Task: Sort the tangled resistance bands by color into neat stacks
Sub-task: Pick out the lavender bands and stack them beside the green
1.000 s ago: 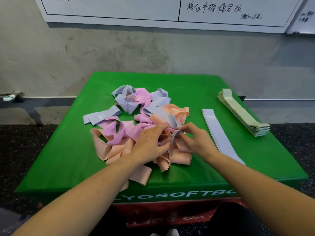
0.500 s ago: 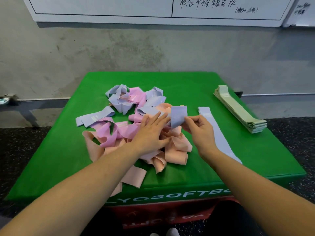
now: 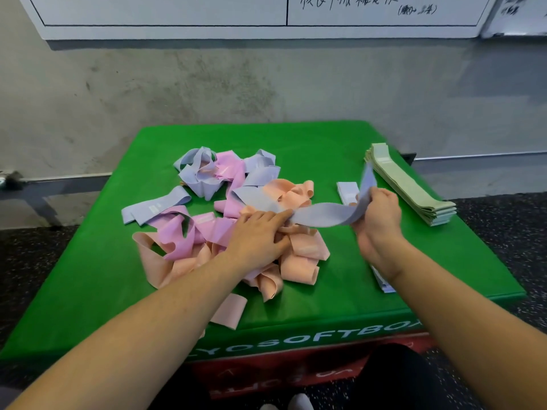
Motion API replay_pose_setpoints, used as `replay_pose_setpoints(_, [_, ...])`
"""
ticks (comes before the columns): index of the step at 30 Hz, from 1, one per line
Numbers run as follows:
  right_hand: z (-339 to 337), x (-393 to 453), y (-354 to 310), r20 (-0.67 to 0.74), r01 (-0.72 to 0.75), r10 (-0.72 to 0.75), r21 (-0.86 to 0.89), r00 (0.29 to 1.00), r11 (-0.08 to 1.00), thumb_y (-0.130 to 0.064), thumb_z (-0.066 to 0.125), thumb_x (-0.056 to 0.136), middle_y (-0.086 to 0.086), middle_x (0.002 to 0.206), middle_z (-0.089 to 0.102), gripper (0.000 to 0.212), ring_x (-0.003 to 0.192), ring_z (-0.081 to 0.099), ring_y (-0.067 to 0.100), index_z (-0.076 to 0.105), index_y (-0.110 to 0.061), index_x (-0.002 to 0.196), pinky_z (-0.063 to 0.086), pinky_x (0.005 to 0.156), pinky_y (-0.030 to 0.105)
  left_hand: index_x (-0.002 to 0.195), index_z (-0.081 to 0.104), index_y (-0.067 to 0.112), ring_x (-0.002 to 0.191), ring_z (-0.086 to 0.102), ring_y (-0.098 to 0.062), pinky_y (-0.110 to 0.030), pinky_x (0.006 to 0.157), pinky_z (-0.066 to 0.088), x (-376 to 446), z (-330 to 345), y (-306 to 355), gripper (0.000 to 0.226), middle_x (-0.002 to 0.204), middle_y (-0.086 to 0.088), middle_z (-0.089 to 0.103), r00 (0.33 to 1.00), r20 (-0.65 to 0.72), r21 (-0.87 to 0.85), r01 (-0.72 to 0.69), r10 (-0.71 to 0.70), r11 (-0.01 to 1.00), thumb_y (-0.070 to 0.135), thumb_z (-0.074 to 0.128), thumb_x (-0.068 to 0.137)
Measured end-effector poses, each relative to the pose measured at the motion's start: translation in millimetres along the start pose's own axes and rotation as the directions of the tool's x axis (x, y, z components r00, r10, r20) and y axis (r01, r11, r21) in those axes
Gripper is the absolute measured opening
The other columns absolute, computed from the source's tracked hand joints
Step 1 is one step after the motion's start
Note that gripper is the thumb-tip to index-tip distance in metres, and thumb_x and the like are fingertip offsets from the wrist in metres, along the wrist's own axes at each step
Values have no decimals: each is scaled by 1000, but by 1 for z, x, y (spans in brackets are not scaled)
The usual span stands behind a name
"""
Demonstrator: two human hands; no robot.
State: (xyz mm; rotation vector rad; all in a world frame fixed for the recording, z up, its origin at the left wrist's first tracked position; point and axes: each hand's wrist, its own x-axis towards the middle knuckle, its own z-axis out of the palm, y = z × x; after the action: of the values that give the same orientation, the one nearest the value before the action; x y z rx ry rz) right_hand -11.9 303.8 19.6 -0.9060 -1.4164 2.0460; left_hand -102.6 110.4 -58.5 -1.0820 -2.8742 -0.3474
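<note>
A tangled pile of pink, peach and lavender bands (image 3: 207, 232) lies in the middle of the green soft box (image 3: 88, 276). My left hand (image 3: 260, 235) presses flat on the pile, fingers straight. My right hand (image 3: 377, 216) grips a lavender band (image 3: 325, 214) that stretches from under the left fingertips out to the right, its free end flicking upward. Beneath my right hand lies a flat lavender stack (image 3: 347, 190), mostly hidden by the wrist. A neat stack of green bands (image 3: 414, 190) sits at the right edge.
A concrete wall with a whiteboard (image 3: 266, 13) rises behind the box. Dark speckled floor (image 3: 503, 226) surrounds it. Bare green surface shows at the box's left side and along the back.
My right hand has pulled the lavender band out of the pile to the right, over the lavender stack. My left hand has stayed pressed on the pile.
</note>
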Motion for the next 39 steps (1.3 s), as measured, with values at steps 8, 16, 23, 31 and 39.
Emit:
replay_pose_setpoints(8, [-18, -9, -24, 108, -181, 179, 6, 978, 984, -17, 42, 104, 4, 84, 54, 14, 60, 45, 12, 54, -11, 101, 39, 56, 26, 133, 51, 38, 123, 45, -21, -48, 107, 29, -1, -11, 8, 60, 132, 3, 55, 985, 173, 148, -42, 16, 988, 64, 20, 89])
replay_pose_setpoints(16, [-26, -42, -38, 291, 81, -5, -251, 957, 965, -22, 52, 101, 11, 87, 59, 11, 65, 53, 15, 55, -13, 98, 41, 59, 30, 145, 43, 34, 142, 32, -18, -51, 119, 18, -4, -22, 25, 69, 153, 4, 41, 986, 141, -217, 122, -92, 969, 48, 33, 78])
replay_pose_setpoints(23, [-41, -63, -22, 423, 242, -95, -309, 901, 920, -27, 56, 100, 7, 83, 58, 16, 69, 53, 18, 54, -23, 85, 43, 66, 35, 100, 72, 27, 102, 67, -13, -24, 85, 52, -44, -61, 63, 35, 102, 11, 74, 982, 62, -882, 139, -180, 451, 35, 39, 107])
replay_pose_setpoints(31, [-44, -82, -8, 496, 495, -288, -357, 819, 792, -24, 56, 102, 11, 67, 56, 10, 42, 30, 9, 51, -19, 94, 26, 42, 23, 95, 65, 22, 80, 68, -10, -28, 75, 55, -76, -69, 106, 7, 85, 8, 71, 989, -18, -936, 36, -148, 351, 17, 61, 99])
replay_pose_setpoints(39, [-51, -93, -1, 527, 518, -338, -240, 779, 821, -27, 61, 99, 18, 85, 69, 21, 72, 62, 30, 45, -33, 111, 45, 67, 39, 112, 66, 25, 90, 68, -19, -34, 76, 54, -86, -71, 119, 19, 102, 1, 74, 968, 83, -987, 114, -237, 117, 14, 53, 102])
